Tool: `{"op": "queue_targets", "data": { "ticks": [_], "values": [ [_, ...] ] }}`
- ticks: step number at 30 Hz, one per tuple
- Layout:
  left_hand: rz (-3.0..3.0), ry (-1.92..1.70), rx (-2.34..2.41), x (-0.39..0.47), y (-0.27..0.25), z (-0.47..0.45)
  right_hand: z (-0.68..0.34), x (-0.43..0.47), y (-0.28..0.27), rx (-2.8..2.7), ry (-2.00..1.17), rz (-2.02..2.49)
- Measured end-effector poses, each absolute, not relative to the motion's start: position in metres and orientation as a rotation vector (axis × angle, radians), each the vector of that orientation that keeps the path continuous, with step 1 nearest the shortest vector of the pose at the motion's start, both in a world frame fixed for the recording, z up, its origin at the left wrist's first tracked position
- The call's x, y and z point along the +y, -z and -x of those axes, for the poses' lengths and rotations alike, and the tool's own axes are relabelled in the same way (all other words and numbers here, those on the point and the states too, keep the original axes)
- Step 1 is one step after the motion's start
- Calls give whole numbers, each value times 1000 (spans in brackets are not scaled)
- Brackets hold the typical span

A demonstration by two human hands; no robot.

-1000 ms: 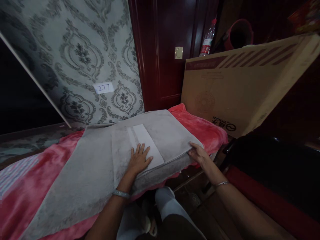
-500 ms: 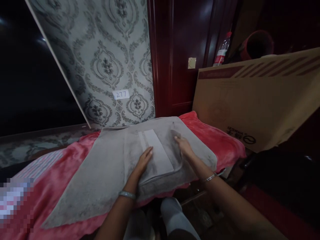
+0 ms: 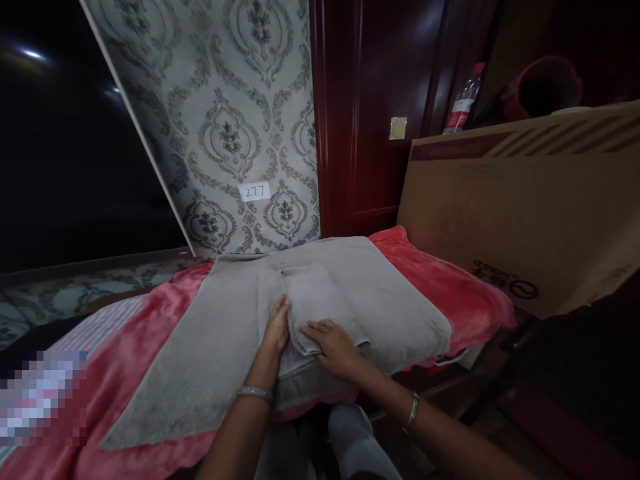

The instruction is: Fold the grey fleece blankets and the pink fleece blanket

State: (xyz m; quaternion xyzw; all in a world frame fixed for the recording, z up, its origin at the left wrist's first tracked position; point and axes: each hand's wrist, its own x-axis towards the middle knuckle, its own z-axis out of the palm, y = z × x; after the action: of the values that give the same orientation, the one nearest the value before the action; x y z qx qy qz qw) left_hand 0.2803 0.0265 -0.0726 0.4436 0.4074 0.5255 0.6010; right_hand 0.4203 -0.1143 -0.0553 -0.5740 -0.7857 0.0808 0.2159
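A grey cloth [image 3: 200, 360] is spread over the surface in front of me, with a folded grey flap [image 3: 320, 293] near its middle. My left hand [image 3: 277, 327] rests on its edge along the left side of the flap, fingers stretched out and pointing away from me. Flat on the near part of the flap lies my right hand [image 3: 334, 347], fingers spread. Neither hand grips anything that I can see. The flap hides whatever lies under it.
Under the grey cloth is a red plush blanket [image 3: 430, 280]. A large cardboard box [image 3: 500, 213] stands at the right, with a plastic bottle [image 3: 463, 107] on top. A dark screen [image 3: 85, 153] is at the left. A paper marked 277 [image 3: 255, 191] hangs on the wall.
My right hand has moved left and nearer to me, and the grey flap has been folded leftward over the white rectangular sheet, which is now hidden. My left hand has come off that sheet.
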Motion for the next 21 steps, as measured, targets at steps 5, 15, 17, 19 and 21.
{"op": "queue_targets", "data": {
  "ticks": [5,15,17,19,21],
  "values": [
    [-1460,-1032,1190,39,46,-291,-424,-107,53,-2067,-296,1557],
    [-1700,-976,1380,69,27,-277,-382,-91,56,-2059,-240,1489],
    [-1709,-941,1417,67,36,-271,-377,-97,59,-2108,-212,1532],
    [-1716,-927,1443,68,43,-269,-376,-101,61,-2109,-210,1546],
    [-1726,-939,1458,73,46,-272,-378,-102,60,-2093,-254,1538]
  ]
}}
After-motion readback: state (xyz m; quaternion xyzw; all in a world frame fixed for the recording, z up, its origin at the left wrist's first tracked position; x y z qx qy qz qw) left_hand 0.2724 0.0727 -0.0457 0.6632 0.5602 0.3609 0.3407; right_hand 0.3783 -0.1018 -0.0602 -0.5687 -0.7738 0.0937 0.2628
